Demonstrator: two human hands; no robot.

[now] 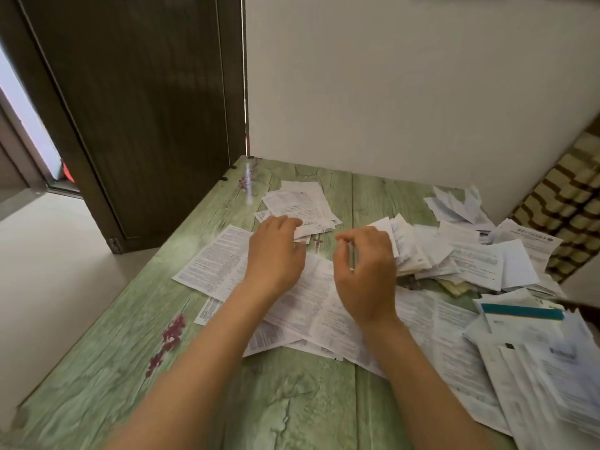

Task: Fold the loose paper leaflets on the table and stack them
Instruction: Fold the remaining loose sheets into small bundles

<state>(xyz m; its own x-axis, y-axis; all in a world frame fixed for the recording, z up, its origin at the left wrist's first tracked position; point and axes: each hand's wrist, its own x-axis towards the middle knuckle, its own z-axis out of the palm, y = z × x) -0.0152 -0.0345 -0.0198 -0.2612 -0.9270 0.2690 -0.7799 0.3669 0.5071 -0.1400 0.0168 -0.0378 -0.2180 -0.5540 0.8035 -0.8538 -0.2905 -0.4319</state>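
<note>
Left hand point(276, 251): fingers point(285, 222) bent forward over the near edge of the stack of folded leaflets point(298, 203) at mid-table and touching its lowest sheet. Fingertips hidden, so pinch or plain rest: cannot tell.

Right hand point(367, 271): fingers point(357, 237) loosely curled, thumb apart from forefinger, nothing seen between them. It hovers over an unfolded leaflet point(311, 297) lying flat beneath both wrists. A second open leaflet point(211, 264) lies just to the left, edges overlapping.

A heap of loose leaflets point(480, 264) lies right of the right hand and runs down to the near right corner. One sheet there carries a teal strip point(522, 311).

Surface: table point(292, 401), green wood-grain print with purple flower motifs, standing against a white wall point(406, 92). Dark brown door point(146, 108) at left, pale floor point(48, 254) beside it.

Hard to make out:
- Near-right sheets are blurred and cut by the frame edge.
- A cream-and-brown patterned panel point(571, 203) at far right is partly cut off and not identifiable.
- Leaflet print is too small to read.
</note>
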